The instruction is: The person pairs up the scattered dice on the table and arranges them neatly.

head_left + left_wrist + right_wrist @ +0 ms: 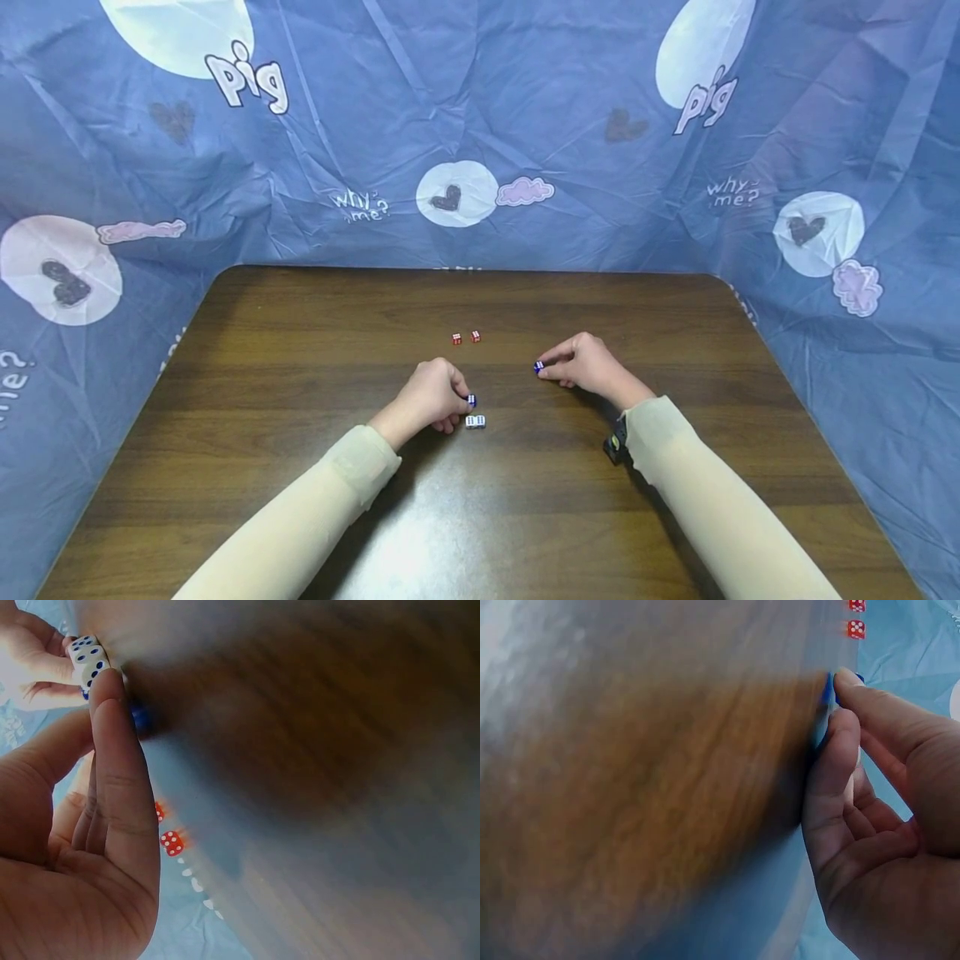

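Sideways is the relation that seems to matter most: the small blue cube-shaped die with white pips at the right hand's fingertips (538,367) lies to the right of, and a little farther off than, its blue twin at the left hand's fingertips (472,401), with bare brown wood-grain desk (502,467) between them. Being cubes, the dice have no long axis. The right hand (588,365) pinches its die between thumb and finger; the left hand (431,396) also appears to pinch its own, though the thumb tip is hidden in the left wrist view. Whether either blue die touches the desk, I cannot tell. Just on the near side of the left blue die sit the white cube-shaped dice with blue pips (470,422), side by side in a short row running left to right; the left hand is clearly nearer to them. Beyond both hands stand the red cube-shaped dice with white pips (476,337), slightly apart. Counted by colour: two blue, two white, two red, six altogether.
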The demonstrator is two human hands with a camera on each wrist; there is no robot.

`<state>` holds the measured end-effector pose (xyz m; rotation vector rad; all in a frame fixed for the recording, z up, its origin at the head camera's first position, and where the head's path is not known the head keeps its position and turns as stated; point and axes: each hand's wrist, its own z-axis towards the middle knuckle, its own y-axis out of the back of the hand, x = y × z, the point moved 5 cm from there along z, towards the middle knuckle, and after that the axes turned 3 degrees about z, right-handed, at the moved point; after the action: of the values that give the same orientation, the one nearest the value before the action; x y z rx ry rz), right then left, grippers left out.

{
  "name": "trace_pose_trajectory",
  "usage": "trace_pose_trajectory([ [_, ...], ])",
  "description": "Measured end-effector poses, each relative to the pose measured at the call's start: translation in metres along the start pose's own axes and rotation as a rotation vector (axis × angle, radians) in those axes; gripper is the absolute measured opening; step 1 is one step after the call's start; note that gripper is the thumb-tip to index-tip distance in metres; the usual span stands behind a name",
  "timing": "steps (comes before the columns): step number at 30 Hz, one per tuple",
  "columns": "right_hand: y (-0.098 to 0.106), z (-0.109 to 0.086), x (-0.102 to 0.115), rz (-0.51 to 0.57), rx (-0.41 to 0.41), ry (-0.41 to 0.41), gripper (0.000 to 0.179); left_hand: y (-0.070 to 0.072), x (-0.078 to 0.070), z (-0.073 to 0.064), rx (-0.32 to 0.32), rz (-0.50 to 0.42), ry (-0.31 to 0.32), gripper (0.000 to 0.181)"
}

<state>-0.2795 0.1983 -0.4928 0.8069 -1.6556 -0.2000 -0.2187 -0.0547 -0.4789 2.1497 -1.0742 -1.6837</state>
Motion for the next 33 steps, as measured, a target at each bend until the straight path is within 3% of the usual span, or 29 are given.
trace_pose_trajectory([
  [15, -0.032, -0.008, 0.024, -0.017, 0.045, 0.081, 0.013, 0.001, -0.001, 0.001, 0.008, 0.029, 0.002, 0.007],
  [33, -0.034, -0.011, 0.028, -0.125, 0.027, 0.145, 0.017, 0.0, 0.001, 0.001, 0.008, 0.03, 0.005, 0.012],
])
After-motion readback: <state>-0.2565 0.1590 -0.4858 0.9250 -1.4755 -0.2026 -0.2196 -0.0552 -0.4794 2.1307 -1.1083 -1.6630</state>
